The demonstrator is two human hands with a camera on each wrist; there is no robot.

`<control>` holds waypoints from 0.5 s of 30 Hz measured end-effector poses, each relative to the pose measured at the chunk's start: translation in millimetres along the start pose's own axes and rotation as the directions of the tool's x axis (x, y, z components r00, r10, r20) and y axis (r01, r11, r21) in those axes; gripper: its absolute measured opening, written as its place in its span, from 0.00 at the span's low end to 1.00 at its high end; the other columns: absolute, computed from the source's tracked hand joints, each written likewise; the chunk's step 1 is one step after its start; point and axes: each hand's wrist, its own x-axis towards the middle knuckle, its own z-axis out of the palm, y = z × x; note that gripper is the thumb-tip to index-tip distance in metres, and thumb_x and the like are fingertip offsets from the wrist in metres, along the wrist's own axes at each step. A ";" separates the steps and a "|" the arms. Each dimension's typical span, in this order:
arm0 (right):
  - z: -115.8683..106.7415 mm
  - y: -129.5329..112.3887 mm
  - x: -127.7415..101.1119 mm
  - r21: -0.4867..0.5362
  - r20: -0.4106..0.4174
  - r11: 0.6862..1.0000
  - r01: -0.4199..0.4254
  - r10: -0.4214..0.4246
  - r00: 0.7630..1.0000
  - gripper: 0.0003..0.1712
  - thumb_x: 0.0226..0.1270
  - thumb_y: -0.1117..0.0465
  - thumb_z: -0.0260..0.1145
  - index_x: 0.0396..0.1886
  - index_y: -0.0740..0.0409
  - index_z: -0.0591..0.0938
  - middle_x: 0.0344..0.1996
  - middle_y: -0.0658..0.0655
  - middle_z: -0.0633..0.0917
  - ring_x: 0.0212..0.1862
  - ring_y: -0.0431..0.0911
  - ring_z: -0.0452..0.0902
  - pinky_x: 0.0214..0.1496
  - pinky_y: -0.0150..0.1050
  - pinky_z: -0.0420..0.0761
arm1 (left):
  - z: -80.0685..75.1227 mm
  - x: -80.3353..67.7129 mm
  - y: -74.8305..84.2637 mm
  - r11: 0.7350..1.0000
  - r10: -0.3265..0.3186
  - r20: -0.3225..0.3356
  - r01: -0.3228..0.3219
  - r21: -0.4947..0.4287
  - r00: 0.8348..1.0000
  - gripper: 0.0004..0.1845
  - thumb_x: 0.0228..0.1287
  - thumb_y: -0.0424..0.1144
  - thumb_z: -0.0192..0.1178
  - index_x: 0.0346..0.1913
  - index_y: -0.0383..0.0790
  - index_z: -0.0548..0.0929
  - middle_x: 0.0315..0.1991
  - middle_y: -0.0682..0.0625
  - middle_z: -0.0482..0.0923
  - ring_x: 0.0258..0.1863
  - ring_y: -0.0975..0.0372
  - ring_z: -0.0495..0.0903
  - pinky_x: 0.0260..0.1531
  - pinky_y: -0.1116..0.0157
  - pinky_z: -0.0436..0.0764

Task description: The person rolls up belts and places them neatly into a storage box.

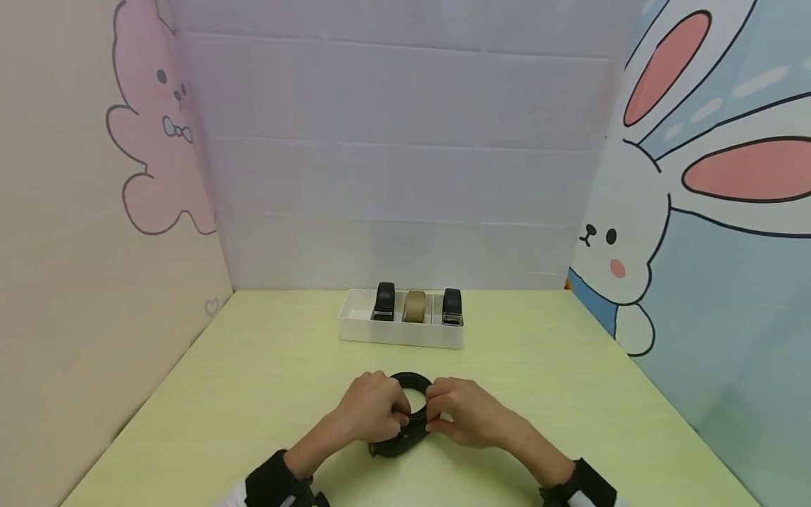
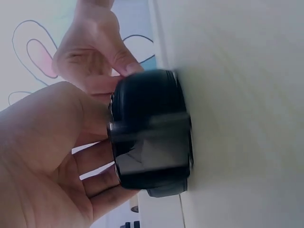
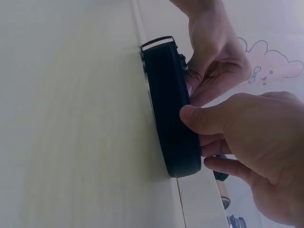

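Note:
A black belt (image 1: 412, 379) lies coiled on the table, its loops standing as a ring with a lower curve nearer the person. My left hand (image 1: 375, 408) pinches the coil from the left, fingertips at the inner edge of the ring. From the right, my right hand (image 1: 472, 414) holds the coil's side between thumb and fingers. In the left wrist view the belt (image 2: 149, 97) shows a shiny metal buckle plate (image 2: 152, 154) on its outer face. The right wrist view has the belt's smooth side (image 3: 171, 109) with a metal-edged end at the top.
Behind the hands stands a white divided tray (image 1: 399, 334). It holds a rolled black belt (image 1: 384, 299), a rolled tan belt (image 1: 415, 307) and another rolled black belt (image 1: 453, 303). The pale yellow table (image 1: 266, 359) is bounded by walls with cartoon animals.

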 end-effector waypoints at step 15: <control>3.6 -6.2 5.6 -0.106 -0.014 0.994 -0.011 0.009 1.000 0.19 0.58 0.64 0.90 0.27 0.48 0.84 0.30 0.45 0.82 0.32 0.31 0.75 0.37 0.19 0.73 | 0.0 0.2 8.9 0.999 0.010 0.009 -0.009 -0.054 1.000 0.12 0.57 0.28 0.76 0.23 0.49 0.96 0.15 0.64 0.81 0.16 0.78 0.54 0.19 0.78 0.56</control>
